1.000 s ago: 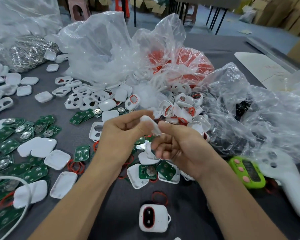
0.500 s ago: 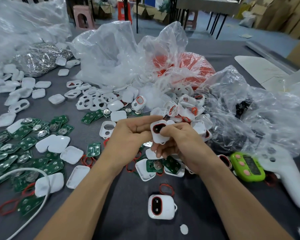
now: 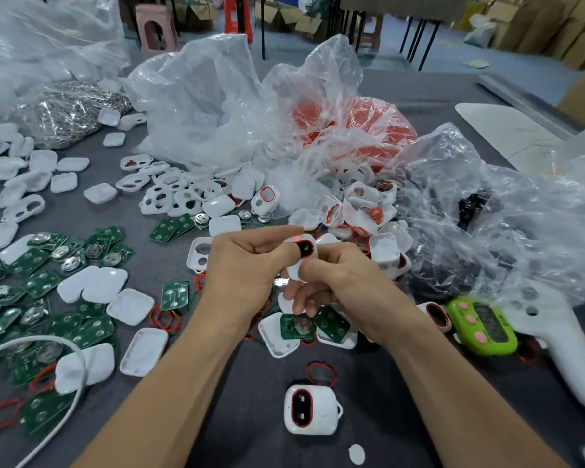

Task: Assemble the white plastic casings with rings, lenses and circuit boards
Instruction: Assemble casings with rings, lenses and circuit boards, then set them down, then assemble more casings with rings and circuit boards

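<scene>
Both hands hold one white casing (image 3: 303, 256) with a red-ringed dark window above the table's middle. My left hand (image 3: 247, 268) pinches its upper left side; my right hand (image 3: 338, 285) grips its lower edge with curled fingers. A finished casing (image 3: 309, 410) with a red ring lies near the front. Beneath my hands sits an open casing half holding a green circuit board (image 3: 296, 327). Loose red rings (image 3: 321, 373) lie nearby. More green circuit boards (image 3: 48, 282) and white casing halves (image 3: 92, 285) spread over the left side.
Crumpled clear plastic bags (image 3: 210, 106) stand behind, one holding red rings (image 3: 379, 130). A pile of casings (image 3: 358, 211) lies ahead. A green counter device (image 3: 483, 327) and a white handle (image 3: 561, 346) sit at right. A white cable (image 3: 48, 346) curves at lower left.
The casing has turned from edge-on to showing its red-ringed window. Both hands stay together on it, and the camera has tipped so the table appears shifted.
</scene>
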Tool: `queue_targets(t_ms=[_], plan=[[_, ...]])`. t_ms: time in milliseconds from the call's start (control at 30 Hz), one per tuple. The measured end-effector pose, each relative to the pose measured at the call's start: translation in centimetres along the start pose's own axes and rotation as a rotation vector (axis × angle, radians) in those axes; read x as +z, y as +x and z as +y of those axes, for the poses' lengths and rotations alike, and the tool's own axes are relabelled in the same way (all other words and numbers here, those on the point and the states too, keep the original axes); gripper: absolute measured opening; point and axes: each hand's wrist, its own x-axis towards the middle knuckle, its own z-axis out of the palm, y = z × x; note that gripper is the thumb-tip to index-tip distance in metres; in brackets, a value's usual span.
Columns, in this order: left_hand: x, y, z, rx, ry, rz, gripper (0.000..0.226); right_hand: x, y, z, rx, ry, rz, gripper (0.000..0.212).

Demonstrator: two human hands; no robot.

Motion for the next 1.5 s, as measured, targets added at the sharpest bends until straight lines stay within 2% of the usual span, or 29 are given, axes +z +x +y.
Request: queue_targets(t_ms=[167, 300, 367, 467, 600, 733, 800, 900, 1033, 1100, 1167, 1300, 1433, 1500], plan=[[-0.9, 0.0, 0.2, -0.025, 0.036, -0.153, 0.020, 0.0, 0.0, -0.1, 0.021, 0.007, 0.038, 0.017], [-1.7, 0.2, 0.2, -0.038, 0.026, -0.188, 0.043, 0.1, 0.3, 0.3, 0.014, -0.027, 0.062, 0.012], [-1.7, 0.2, 0.0, -0.006, 0.048, -0.133, 0.046, 0.2, 0.1, 0.2, 0.024, -0.023, 0.035, 0.013], [-1.8, 0.2, 0.0, 0.072, 0.127, 0.066, 0.041, 0.0, -0.7, -1.2, 0.023, -0.073, -0.021, 0.013], [-2.9, -0.1, 0.7, 0.154, 0.185, 0.284, 0.040, -0.5, -3.2, -3.0, 0.067, -0.306, -0.148, 0.017], [-3.6, -0.6, 1.2, 0.141, 0.264, 0.365, 0.035, 1.3, -7.6, -2.0, 0.201, -0.586, -0.283, 0.007], [-3.5, -1.2, 1.6, 0.099, 0.305, 0.329, 0.035, 2.2, -9.2, -0.6, 0.213, -0.650, -0.203, 0.007], [-3.4, -3.0, 1.8, 0.069, 0.412, 0.165, 0.045, 2.6, -10.6, 1.0, 0.108, -0.687, 0.090, 0.008], [-4.6, -6.7, 1.3, 0.050, 0.614, -0.040, 0.041, 2.7, -11.4, 2.1, 0.001, -0.696, 0.378, 0.011], [-5.0, -8.3, 0.5, 0.064, 0.708, -0.156, 0.047, 3.3, -11.7, 2.6, -0.051, -0.712, 0.444, 0.012], [-4.8, -9.0, -0.5, 0.111, 0.796, -0.247, 0.054, 4.1, -11.8, 2.9, -0.086, -0.729, 0.392, 0.016], [-3.9, -7.7, -1.5, 0.159, 0.839, -0.140, 0.045, 5.1, -10.6, 3.0, -0.130, -0.764, 0.322, 0.015], [-3.4, -5.9, -2.0, 0.112, 0.793, 0.004, 0.065, 4.0, -8.3, 2.2, -0.160, -0.789, 0.526, 0.028], [-3.5, -5.6, -2.3, 0.081, 0.760, 0.024, 0.074, 3.4, -6.9, 1.9, -0.126, -0.914, 0.481, 0.037]])
